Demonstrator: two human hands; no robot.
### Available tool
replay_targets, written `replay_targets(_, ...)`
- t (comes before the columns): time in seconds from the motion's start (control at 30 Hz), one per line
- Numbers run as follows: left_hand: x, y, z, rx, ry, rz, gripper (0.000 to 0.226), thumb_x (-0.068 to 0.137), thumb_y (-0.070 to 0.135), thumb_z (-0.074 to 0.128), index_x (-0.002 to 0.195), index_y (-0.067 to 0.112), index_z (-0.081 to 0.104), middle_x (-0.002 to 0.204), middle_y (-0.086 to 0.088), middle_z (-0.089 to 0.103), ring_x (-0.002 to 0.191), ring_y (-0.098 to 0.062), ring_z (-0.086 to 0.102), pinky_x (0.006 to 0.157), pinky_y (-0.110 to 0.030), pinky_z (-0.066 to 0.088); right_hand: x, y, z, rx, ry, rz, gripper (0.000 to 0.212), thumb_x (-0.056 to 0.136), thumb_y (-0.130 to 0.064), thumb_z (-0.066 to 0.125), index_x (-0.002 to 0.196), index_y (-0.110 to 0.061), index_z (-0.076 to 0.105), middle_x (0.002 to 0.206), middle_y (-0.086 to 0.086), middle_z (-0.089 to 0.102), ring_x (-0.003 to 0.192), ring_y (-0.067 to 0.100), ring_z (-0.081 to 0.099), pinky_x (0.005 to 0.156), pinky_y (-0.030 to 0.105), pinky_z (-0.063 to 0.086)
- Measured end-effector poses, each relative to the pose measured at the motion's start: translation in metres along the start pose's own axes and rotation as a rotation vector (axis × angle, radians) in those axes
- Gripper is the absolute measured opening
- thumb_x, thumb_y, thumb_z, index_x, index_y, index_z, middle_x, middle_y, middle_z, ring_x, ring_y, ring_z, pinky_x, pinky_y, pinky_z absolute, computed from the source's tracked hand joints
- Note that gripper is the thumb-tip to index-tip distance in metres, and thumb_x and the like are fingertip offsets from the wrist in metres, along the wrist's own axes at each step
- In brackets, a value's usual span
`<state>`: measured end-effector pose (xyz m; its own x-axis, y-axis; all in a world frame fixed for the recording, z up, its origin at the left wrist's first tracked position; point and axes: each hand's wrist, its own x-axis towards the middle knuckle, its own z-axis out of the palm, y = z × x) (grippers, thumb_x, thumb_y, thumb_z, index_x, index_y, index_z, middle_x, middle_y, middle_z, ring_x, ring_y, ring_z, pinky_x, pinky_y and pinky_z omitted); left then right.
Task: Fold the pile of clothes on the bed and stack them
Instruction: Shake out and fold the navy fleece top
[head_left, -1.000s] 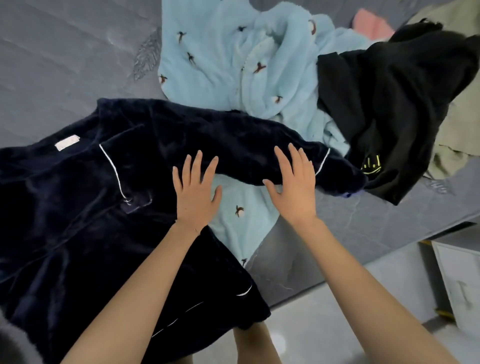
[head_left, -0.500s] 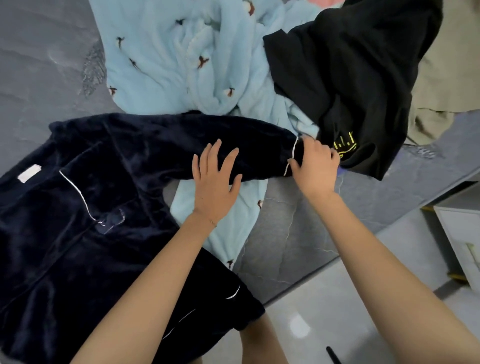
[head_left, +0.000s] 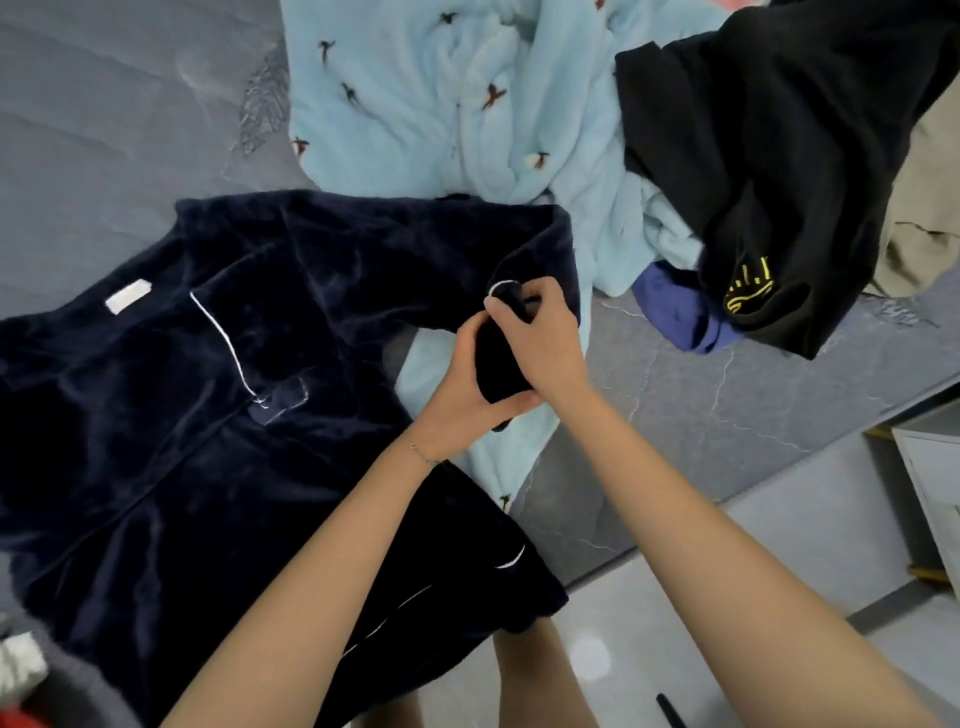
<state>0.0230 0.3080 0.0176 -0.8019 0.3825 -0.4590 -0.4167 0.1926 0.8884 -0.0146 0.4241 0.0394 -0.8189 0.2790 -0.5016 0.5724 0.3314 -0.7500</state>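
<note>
We see the grey bed (head_left: 104, 130) bearing a navy fleece garment (head_left: 156, 415) spread at left. Beyond it lies a crumpled light blue fleece garment (head_left: 415, 104), with a black garment (head_left: 779, 156), a blue cloth (head_left: 675, 306) and a beige garment (head_left: 924, 208) at right.

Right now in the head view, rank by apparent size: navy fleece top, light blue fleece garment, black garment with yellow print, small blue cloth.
1. Navy fleece top, largest.
2-3. Light blue fleece garment and black garment with yellow print: similar, both partly hidden, unranked.
4. Small blue cloth, smallest.
</note>
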Motion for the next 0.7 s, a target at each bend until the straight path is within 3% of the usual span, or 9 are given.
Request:
replay_targets(0.1, -0.023, -0.007, -0.038, -0.067, 0.111, 0.004, 0.082, 0.083, 0.008, 0.075, 0.146, 0.02, 0.024, 0.139, 0.003, 0.048, 0.121, 0.002, 0.052, 0.097, -0.021, 0.049, -0.018, -0.02, 0.035, 0.154, -0.146, 0.061, 0.034, 0.095, -0.038, 0.061, 0.119, -0.017, 0.051, 0.095, -0.002, 0.064, 0.083, 0.004, 0.062, 0.068, 0.014, 0.049)
replay_targets(0.2, -0.049, -0.018, -0.087, -0.089, 0.35, -0.017, 0.046, 0.092, 0.012, 0.065, 0.13, 0.019, 0.04, 0.126, -0.001, 0.058, 0.113, -0.009, 0.06, 0.101, -0.036, 0.05, -0.034, -0.032, 0.072, 0.234, -0.314, 0.035, 0.027, 0.098, -0.032, 0.056, 0.122, -0.018, 0.051, 0.106, 0.002, 0.067, 0.088, 0.013, 0.069, 0.072, 0.026, 0.058)
replay_targets(0.3, -0.073, -0.028, -0.138, -0.102, 0.623, -0.01, 0.034, 0.096, 0.019, 0.061, 0.129, 0.023, 0.051, 0.123, 0.011, 0.061, 0.114, 0.0, 0.058, 0.103, -0.024, 0.046, -0.045, -0.035, 0.109, -0.048, -0.298, -0.198, 0.031, 0.097, -0.027, 0.058, 0.127, -0.019, 0.053, 0.115, -0.006, 0.063, 0.107, 0.007, 0.059, 0.093, 0.024, 0.048)
replay_targets(0.4, -0.098, -0.042, -0.188, -0.153, 0.856, 0.017, 0.034, 0.098, 0.021, 0.059, 0.131, 0.014, 0.053, 0.127, 0.004, 0.06, 0.118, -0.006, 0.057, 0.107, -0.028, 0.043, -0.053, -0.029, 0.146, -0.402, -0.259, -0.423, 0.046, 0.096, -0.028, 0.06, 0.139, -0.014, 0.048, 0.139, 0.002, 0.051, 0.132, 0.019, 0.041, 0.11, 0.03, 0.033)
replay_targets(0.57, -0.143, -0.078, -0.269, -0.21, 1.132, -0.057, 0.058, 0.098, 0.031, 0.056, 0.145, 0.002, 0.038, 0.147, -0.012, 0.046, 0.135, -0.02, 0.044, 0.115, -0.036, 0.035, -0.065, -0.026, 0.196, -0.73, -0.296, -0.473, 0.062, 0.097, -0.039, 0.056, 0.151, -0.02, 0.033, 0.161, 0.009, 0.019, 0.15, 0.029, 0.008, 0.121, 0.045, 0.012)
replay_targets(0.7, -0.178, -0.114, -0.322, -0.135, 1.226, -0.103, 0.054, 0.1, 0.027, 0.055, 0.142, -0.004, 0.041, 0.144, -0.019, 0.047, 0.135, -0.026, 0.045, 0.114, -0.036, 0.035, -0.075, -0.03, 0.232, -0.816, -0.354, -0.495, 0.064, 0.099, -0.044, 0.051, 0.154, -0.024, 0.025, 0.164, 0.007, 0.011, 0.151, 0.027, 0.0, 0.122, 0.047, 0.006)
